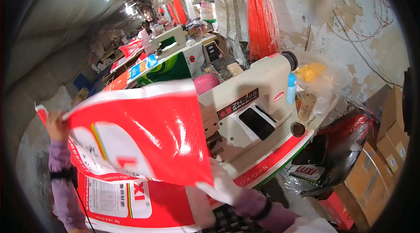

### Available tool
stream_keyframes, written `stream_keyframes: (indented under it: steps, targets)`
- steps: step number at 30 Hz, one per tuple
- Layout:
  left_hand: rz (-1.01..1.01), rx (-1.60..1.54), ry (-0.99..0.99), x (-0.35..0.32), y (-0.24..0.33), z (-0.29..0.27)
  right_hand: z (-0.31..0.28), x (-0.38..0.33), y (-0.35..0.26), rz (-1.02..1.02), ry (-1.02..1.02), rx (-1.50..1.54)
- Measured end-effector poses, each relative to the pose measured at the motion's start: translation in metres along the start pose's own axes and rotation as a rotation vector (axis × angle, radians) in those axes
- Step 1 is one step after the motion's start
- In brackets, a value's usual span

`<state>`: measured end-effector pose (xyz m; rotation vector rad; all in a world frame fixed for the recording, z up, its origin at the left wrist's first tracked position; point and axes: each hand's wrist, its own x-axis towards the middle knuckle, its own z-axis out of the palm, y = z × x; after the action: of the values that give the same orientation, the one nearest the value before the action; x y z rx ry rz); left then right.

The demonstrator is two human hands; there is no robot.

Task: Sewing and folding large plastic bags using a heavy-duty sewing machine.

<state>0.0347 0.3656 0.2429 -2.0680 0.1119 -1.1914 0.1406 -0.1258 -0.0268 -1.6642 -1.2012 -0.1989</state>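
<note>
I hold a large red and white woven sack (148,137) up in front of me, spread wide. My left hand (56,126) grips its upper left corner, fingers closed on the edge. My right hand (227,193) is at the sack's lower right corner and holds it up; the white flap covers most of its fingers, and the purple sleeve shows behind. Below lies a pile of similar red and white sacks (131,202).
A cream sewing machine (258,84) stands just behind the sack, with a black phone (258,123) on its base. A blue bottle (291,88) and a glass cup (307,104) are beside it. Cardboard boxes (387,154) and dark bags (345,145) sit at right. A person (146,38) works far back.
</note>
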Motion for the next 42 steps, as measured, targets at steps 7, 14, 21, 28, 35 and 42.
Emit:
stream_keyframes:
  steps: [7, 14, 21, 28, 35, 42]
  targets:
    - [-0.92, -1.196, -1.313, -0.12, 0.085, -0.155, 0.045, -0.115, -0.019, 0.143, -0.217, 0.256]
    - [-1.529, -2.557, 0.317, -0.023, 0.269, -0.113, 0.047, -0.14, -0.04, 0.539, -0.306, 0.66]
    - [-1.813, -2.461, 0.49, -0.027, 0.287, -0.094, 0.039, -0.158, -0.03, 0.86, -0.359, 0.773]
    - [-1.609, -2.797, 0.541, -0.025, 0.286, -0.106, 0.049, -0.166, -0.026, 0.848, -0.317, 0.771]
    - [-1.649, -2.733, 0.502, -0.02, 0.284, -0.113, 0.036, -0.146, -0.048, 0.813, -0.323, 0.735]
    - [-0.786, -2.246, -0.081, 0.021, 0.382, -0.155, 0.047, -0.142, -0.057, 0.578, -0.255, 0.807]
